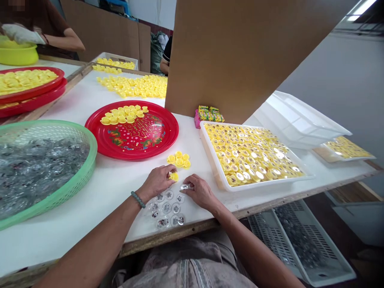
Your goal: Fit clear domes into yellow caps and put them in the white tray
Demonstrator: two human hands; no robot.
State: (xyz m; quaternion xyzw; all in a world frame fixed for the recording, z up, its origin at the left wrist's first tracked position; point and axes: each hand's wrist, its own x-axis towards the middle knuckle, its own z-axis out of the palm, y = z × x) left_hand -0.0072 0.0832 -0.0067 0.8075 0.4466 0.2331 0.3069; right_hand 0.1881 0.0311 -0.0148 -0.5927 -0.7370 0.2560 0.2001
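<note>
Between the fingertips of my left hand (157, 179) is a small yellow plastic cup (174, 176). My right hand (200, 192), just beside it, pinches a clear round lid (185, 187) by its edge. Several more clear lids (167, 207) with dark printed pictures lie on the white tabletop below my hands. Past my fingers sits a small cluster of yellow cups (179, 161). To the right, a white tray (229, 186) is filled with yellow pieces under shiny clear tops.
A red tray (132, 152) bears yellow cups at its far side. At left stands a green basket (87, 176) of clear lids. A cardboard panel (222, 56) rises behind a pink box (197, 119) of small packets. A gloved co-worker (60, 32) is at far left.
</note>
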